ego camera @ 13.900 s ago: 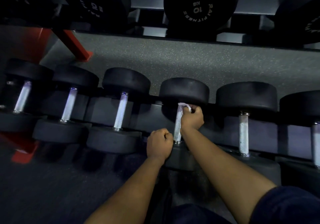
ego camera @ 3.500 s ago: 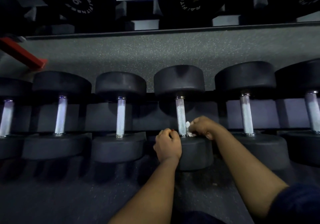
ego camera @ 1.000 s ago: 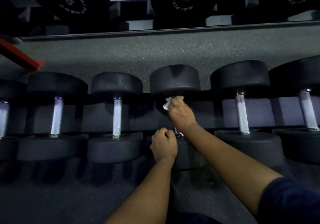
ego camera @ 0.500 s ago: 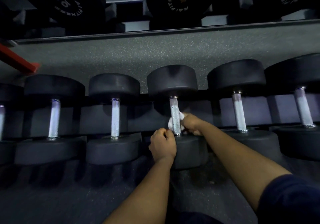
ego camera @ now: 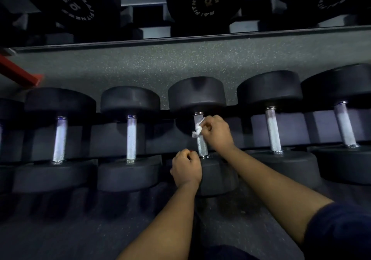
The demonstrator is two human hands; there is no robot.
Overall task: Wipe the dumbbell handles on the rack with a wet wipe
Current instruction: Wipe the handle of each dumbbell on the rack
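Pinching the bunched wet wipe (ego camera: 197, 130) against the dumbbell handle (ego camera: 202, 145), the right hand (ego camera: 216, 133) sits high on it, with bare steel below the grip. The left hand (ego camera: 186, 171) is clenched and seemingly empty, just beneath. The loose wipe may slip free, or it may miss the handle's hidden underside.

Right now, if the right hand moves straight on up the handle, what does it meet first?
Probably the far head of the same dumbbell, just beyond the right hand and its wet wipe; depth is unclear.
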